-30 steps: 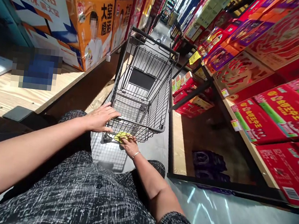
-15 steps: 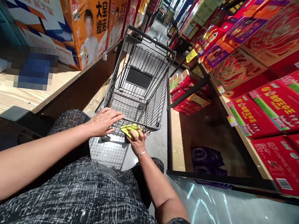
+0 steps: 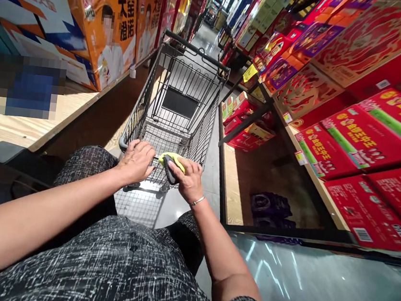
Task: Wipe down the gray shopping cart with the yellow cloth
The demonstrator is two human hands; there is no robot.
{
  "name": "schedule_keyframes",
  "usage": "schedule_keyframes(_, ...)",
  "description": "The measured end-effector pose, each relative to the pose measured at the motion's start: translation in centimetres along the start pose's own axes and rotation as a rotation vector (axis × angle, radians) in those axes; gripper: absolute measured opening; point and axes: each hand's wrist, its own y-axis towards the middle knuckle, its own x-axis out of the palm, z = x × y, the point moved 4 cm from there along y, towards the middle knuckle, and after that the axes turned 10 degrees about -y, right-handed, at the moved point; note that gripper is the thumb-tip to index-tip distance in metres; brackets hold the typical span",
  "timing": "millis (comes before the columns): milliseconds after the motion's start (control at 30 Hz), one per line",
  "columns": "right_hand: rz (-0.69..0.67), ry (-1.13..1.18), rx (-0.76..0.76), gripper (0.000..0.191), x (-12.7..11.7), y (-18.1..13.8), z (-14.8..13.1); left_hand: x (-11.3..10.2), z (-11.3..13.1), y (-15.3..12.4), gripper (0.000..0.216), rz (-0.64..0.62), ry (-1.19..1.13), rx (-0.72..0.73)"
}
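A wire shopping cart (image 3: 180,104) stands before me, its handle bar at the far end and its low basket end close to me. My left hand (image 3: 136,162) is closed over the near rim at the left, fingers bent across the top and thumb lower down. In my right hand (image 3: 190,181) is a folded cloth (image 3: 173,164), yellow-green on one side and dark grey on the other. The fingers press the cloth at the near rim, to the right of my left hand. Wire mesh shows inside the basket.
Orange drink cartons (image 3: 105,33) stand on a wooden shelf (image 3: 78,107) at left. Red boxes (image 3: 354,134) fill the right shelf, with purple packs (image 3: 271,209) low beneath it. A grey tiled floor (image 3: 280,280) runs along the aisle.
My left hand has moved slightly left and closed over the cart rim. My right hand has shifted up and right, turning the cloth so its grey side shows. The view has shifted slightly.
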Motion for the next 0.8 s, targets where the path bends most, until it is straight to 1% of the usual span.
schedule_keyframes(67,-0.050,0.038,0.027,0.053,-0.5,0.6,1.3,0.4,0.3,0.2,0.035,-0.035,-0.014,0.021)
schedule_keyframes(133,-0.117,0.101,0.045,0.058,-0.8,1.0,2.8,0.9,0.4,0.5,0.034,-0.050,-0.046,0.046)
schedule_keyframes(267,-0.235,0.185,0.069,0.069,-1.0,1.4,5.1,1.7,1.0,1.3,0.033,-0.023,-0.098,0.049)
schedule_keyframes(333,-0.256,0.174,0.112,0.072,-1.2,1.2,5.7,2.0,1.5,1.7,0.033,-0.008,-0.114,0.052)
schedule_keyframes(400,-0.259,0.156,0.139,0.073,-1.3,0.9,5.5,2.2,1.8,1.8,0.032,0.003,-0.123,0.068)
schedule_keyframes(500,-0.233,0.140,0.145,0.074,-1.6,0.4,4.5,2.2,1.1,1.8,0.032,0.006,-0.121,0.105)
schedule_keyframes(633,-0.152,0.125,0.158,0.063,-1.5,0.2,2.7,1.8,-0.9,2.3,0.032,0.009,-0.139,0.155)
schedule_keyframes(733,-0.039,0.059,0.134,0.049,-0.3,-0.4,1.6,1.5,-2.5,3.2,0.034,-0.005,-0.164,0.175)
schedule_keyframes(800,0.001,-0.011,0.100,0.039,1.6,-1.6,0.8,1.4,-3.4,3.9,0.037,-0.027,-0.177,0.178)
